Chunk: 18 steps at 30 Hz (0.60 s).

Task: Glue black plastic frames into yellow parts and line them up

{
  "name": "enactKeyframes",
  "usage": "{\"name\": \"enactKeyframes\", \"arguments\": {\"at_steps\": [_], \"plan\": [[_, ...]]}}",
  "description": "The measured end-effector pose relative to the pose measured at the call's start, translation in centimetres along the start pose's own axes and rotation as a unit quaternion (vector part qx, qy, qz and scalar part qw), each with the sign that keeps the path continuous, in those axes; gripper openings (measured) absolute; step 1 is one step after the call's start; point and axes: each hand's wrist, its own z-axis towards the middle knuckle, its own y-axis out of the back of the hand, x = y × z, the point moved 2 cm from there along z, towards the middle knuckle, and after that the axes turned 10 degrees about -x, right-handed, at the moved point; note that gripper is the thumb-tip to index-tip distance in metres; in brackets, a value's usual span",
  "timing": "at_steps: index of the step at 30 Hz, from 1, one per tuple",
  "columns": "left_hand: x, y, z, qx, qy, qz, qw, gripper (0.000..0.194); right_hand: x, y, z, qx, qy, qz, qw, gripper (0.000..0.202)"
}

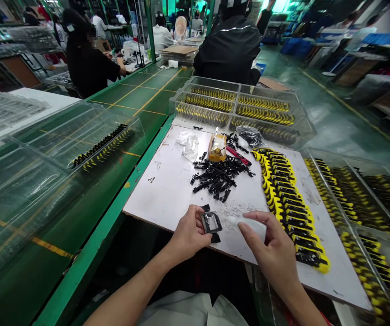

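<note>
My left hand pinches a small black part with a light rectangular middle, near the front edge of the white board. To its right, my right hand is closed on a white bottle, its narrow tip pointing left toward the black part, with a gap between them. Beyond my hands lies a heap of small black pieces. Rows of yellow and black parts lie on the board's right side.
Clear trays of yellow and black parts stand behind the board and at right. Another tray lies on the green belt. An orange box and white crumpled wrap sit behind the heap. People sit farther off.
</note>
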Motion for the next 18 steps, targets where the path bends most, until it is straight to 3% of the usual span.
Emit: {"name": "enactKeyframes", "arguments": {"at_steps": [10,18], "plan": [[0.1,0.0,0.0,0.0,-0.005,0.012,1.0,0.052,1.2,-1.5,-0.8,0.027,0.088,-0.018,0.996,0.017],[0.1,0.1,0.0,0.002,-0.01,0.016,1.0,0.052,0.9,-2.0,-0.8,0.042,0.105,-0.031,0.993,0.015]]}}
